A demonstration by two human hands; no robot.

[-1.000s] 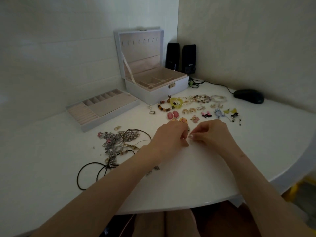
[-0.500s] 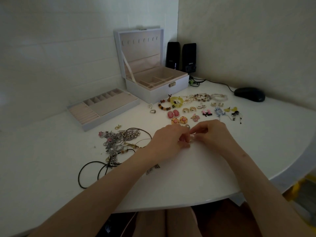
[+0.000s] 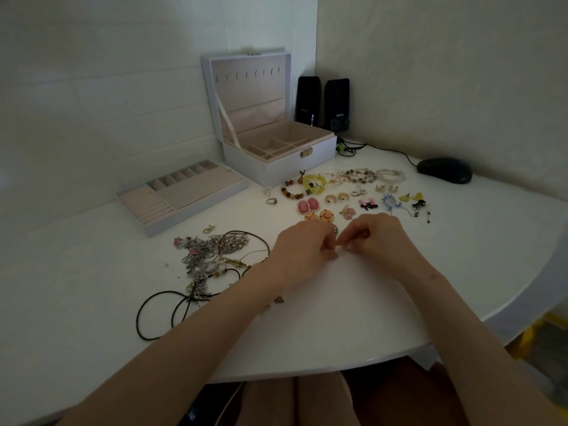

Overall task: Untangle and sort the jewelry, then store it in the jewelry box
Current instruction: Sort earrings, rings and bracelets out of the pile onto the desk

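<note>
- Your left hand (image 3: 302, 250) and right hand (image 3: 381, 238) meet fingertip to fingertip, fingers curled, over the white rounded worktop (image 3: 338, 327). I cannot tell whether they pinch anything.
- A tangled heap of silver chains and black cords (image 3: 212, 256) lies left of your left wrist.
- Rows of bead bracelets and coloured earrings (image 3: 347, 192) lie just beyond your hands.
- The white, pink-lined jewelry box (image 3: 276, 167) stands open behind them, with its lift-out tray (image 3: 184, 195) to its left.

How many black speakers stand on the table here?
2. The first speaker stands just right of the open jewelry box; the second speaker stands beside it, nearer the corner. Nothing suggests a hidden one.
</note>
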